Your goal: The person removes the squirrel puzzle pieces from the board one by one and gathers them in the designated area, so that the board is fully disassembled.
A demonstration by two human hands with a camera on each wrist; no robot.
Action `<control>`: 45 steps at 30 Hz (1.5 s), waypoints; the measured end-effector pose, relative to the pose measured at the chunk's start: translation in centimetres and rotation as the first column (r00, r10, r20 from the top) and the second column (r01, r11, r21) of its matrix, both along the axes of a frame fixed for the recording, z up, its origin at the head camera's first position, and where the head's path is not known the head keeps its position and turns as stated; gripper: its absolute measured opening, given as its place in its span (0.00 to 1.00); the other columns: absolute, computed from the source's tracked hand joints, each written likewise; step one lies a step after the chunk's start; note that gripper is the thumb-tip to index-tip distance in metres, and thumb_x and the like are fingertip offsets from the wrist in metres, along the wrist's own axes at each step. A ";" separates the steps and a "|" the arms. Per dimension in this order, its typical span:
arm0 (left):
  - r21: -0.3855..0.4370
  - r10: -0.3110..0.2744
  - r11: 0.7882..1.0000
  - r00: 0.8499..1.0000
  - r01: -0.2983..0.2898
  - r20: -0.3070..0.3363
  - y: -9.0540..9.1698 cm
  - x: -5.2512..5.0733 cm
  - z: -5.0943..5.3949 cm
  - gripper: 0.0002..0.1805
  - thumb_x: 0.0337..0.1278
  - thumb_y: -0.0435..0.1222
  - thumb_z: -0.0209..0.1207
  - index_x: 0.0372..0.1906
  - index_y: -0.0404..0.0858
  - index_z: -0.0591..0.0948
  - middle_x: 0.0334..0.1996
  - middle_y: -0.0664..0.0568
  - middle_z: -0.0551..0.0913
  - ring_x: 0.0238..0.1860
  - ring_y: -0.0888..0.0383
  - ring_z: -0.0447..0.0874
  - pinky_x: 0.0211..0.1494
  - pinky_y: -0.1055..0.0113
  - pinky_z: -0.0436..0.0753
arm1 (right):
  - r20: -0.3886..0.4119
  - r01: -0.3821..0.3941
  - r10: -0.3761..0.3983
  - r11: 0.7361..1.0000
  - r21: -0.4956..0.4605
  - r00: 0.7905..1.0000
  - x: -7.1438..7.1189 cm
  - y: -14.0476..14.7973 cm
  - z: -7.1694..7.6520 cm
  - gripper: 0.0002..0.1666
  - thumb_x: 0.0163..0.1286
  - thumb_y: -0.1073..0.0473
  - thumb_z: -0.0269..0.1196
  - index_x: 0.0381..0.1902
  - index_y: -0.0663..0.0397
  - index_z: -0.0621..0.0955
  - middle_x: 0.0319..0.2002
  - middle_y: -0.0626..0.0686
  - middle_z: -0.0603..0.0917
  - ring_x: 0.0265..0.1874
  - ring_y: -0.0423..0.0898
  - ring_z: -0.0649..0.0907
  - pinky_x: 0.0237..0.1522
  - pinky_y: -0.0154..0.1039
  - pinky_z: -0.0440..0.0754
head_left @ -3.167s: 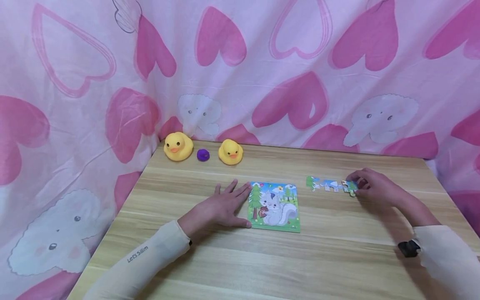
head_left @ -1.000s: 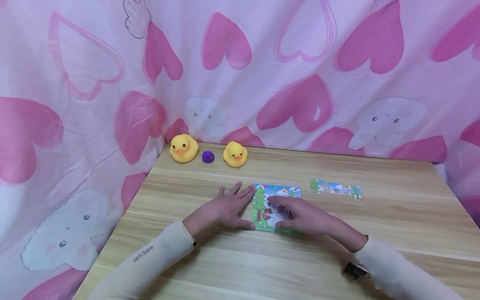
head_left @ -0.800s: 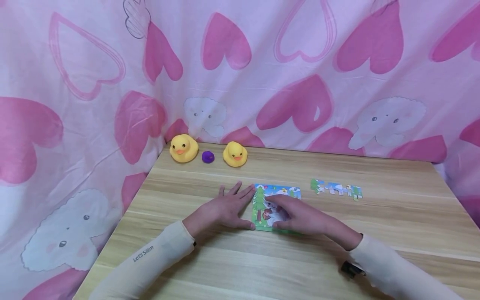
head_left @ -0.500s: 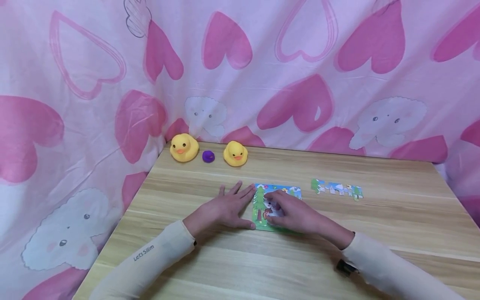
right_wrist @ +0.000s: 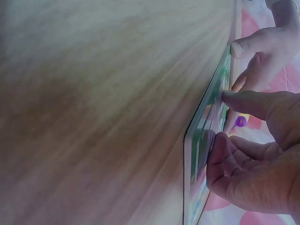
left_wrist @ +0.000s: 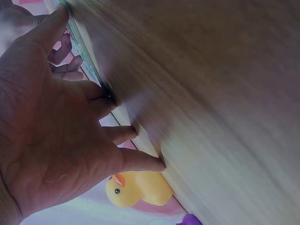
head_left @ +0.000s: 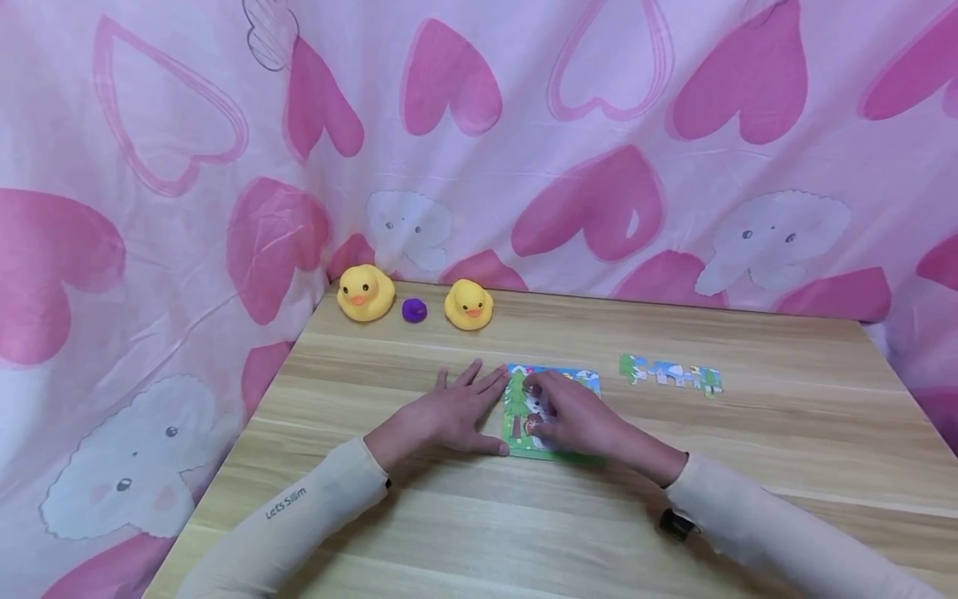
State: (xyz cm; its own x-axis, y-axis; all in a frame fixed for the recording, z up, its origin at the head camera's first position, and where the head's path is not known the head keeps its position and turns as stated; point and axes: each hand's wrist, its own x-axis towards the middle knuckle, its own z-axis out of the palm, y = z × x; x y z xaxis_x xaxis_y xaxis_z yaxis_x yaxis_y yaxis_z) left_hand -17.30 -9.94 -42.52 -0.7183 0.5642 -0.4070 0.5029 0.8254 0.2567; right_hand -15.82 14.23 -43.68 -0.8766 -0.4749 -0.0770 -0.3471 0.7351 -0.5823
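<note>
A square jigsaw puzzle [head_left: 516, 420] with a squirrel picture lies flat on the table. Along its left edge rests my left hand [head_left: 456, 416], palm down and fingers spread, the thumb at the lower left corner. Over the middle and right part of the puzzle is my right hand [head_left: 584, 420]. Its thumb and bent fingertips touch the picture, with a gap between them in the right wrist view; no lifted piece shows there. My right hand hides much of the squirrel. Several loose puzzle pieces [head_left: 669, 373] lie in a row to the right.
Two yellow rubber ducks [head_left: 365, 293] stand at the back left of the wooden table [head_left: 464, 524], a small purple duck [head_left: 414, 310] between them. A pink curtain [head_left: 479, 166] with hearts hangs behind and beside the table.
My right hand has left the loose pieces and come left onto the puzzle. Over the last second it has slid slightly further left, thumb and fingers drawing closer. My left hand stays on the edge.
</note>
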 end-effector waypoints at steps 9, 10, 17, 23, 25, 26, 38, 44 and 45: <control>0.010 0.003 1.000 1.000 -0.003 0.006 -0.2 0.0 -0.1 0.62 0.59 0.74 0.59 0.88 0.54 0.42 0.89 0.62 0.37 0.89 0.43 0.31 0.81 0.23 0.42 | -0.036 -0.009 0.008 0.999 -0.040 0.999 -0.3 -0.1 -0.4 0.39 0.60 0.59 0.80 0.68 0.48 0.78 0.50 0.47 0.82 0.44 0.43 0.80 0.48 0.41 0.81; 0.015 0.003 1.000 1.000 -0.003 0.008 -0.2 0.0 -0.1 0.62 0.59 0.74 0.59 0.88 0.54 0.42 0.89 0.61 0.38 0.89 0.43 0.31 0.82 0.23 0.42 | -0.038 -0.008 0.007 0.999 -0.040 0.999 -0.3 -0.1 -0.4 0.39 0.59 0.60 0.81 0.67 0.48 0.78 0.50 0.47 0.82 0.45 0.43 0.80 0.49 0.42 0.81; 0.012 0.020 1.000 1.000 -0.020 0.023 -0.4 0.4 -0.6 0.63 0.58 0.74 0.61 0.88 0.54 0.43 0.89 0.62 0.38 0.89 0.43 0.31 0.82 0.24 0.42 | 0.002 -0.018 0.018 0.999 -0.031 1.000 -0.5 -0.6 -0.6 0.38 0.59 0.61 0.81 0.67 0.52 0.80 0.49 0.49 0.81 0.45 0.42 0.80 0.47 0.39 0.83; 0.018 0.037 0.999 0.999 -0.038 0.024 -0.7 0.5 -0.8 0.62 0.58 0.74 0.61 0.88 0.55 0.44 0.89 0.62 0.39 0.89 0.43 0.32 0.82 0.23 0.41 | 0.007 -0.043 0.043 0.998 -0.034 0.999 -0.9 -0.9 -0.7 0.30 0.57 0.61 0.81 0.57 0.51 0.83 0.46 0.50 0.81 0.42 0.42 0.80 0.44 0.35 0.81; 0.022 0.036 0.999 0.999 -0.037 0.023 -0.7 0.5 -0.8 0.62 0.58 0.74 0.61 0.88 0.55 0.44 0.89 0.63 0.39 0.89 0.43 0.32 0.82 0.24 0.41 | 0.013 -0.043 0.043 0.999 -0.033 0.999 -1.0 -0.8 -0.6 0.29 0.57 0.62 0.81 0.56 0.50 0.83 0.46 0.49 0.81 0.42 0.42 0.80 0.43 0.34 0.81; 0.023 0.035 0.999 0.999 -0.036 0.023 -0.7 0.4 -0.8 0.62 0.58 0.74 0.60 0.88 0.55 0.44 0.89 0.63 0.39 0.89 0.44 0.31 0.82 0.24 0.41 | 0.017 -0.043 0.043 0.999 -0.031 0.999 -1.1 -0.8 -0.5 0.28 0.57 0.62 0.81 0.55 0.49 0.83 0.46 0.49 0.81 0.43 0.42 0.80 0.43 0.34 0.82; 0.038 0.023 0.999 1.000 -0.024 0.015 -0.2 0.0 -0.6 0.62 0.59 0.73 0.60 0.88 0.55 0.44 0.89 0.62 0.39 0.89 0.43 0.32 0.82 0.23 0.41 | 0.063 -0.090 0.086 0.994 0.055 0.994 -2.4 -0.4 0.3 0.26 0.58 0.59 0.82 0.53 0.47 0.84 0.46 0.47 0.81 0.42 0.42 0.79 0.43 0.37 0.82; 0.035 0.015 0.999 1.000 -0.015 0.003 0.1 -0.1 -0.4 0.62 0.58 0.74 0.61 0.88 0.55 0.44 0.89 0.62 0.39 0.89 0.43 0.31 0.82 0.23 0.41 | 0.098 -0.051 0.047 0.998 0.036 0.994 -2.7 -0.2 0.6 0.24 0.60 0.59 0.81 0.53 0.48 0.85 0.44 0.47 0.82 0.41 0.43 0.79 0.43 0.38 0.81; 0.033 0.016 0.999 1.000 -0.016 0.001 0.1 -0.2 -0.3 0.62 0.58 0.74 0.61 0.88 0.55 0.44 0.89 0.63 0.39 0.89 0.43 0.31 0.82 0.23 0.41 | 0.101 -0.041 0.038 0.999 0.026 0.994 -2.7 -0.1 0.5 0.24 0.60 0.59 0.80 0.54 0.47 0.85 0.44 0.47 0.82 0.41 0.43 0.79 0.43 0.37 0.81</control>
State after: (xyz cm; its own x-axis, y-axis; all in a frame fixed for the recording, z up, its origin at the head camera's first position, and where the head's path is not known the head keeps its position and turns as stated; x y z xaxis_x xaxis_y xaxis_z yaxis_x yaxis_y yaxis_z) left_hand -17.46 -9.82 -42.84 -0.7266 0.5662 -0.3892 0.4897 0.8241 0.2847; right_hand -18.54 14.16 -43.14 -0.8442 -0.5057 -0.1777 -0.3172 0.7385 -0.5950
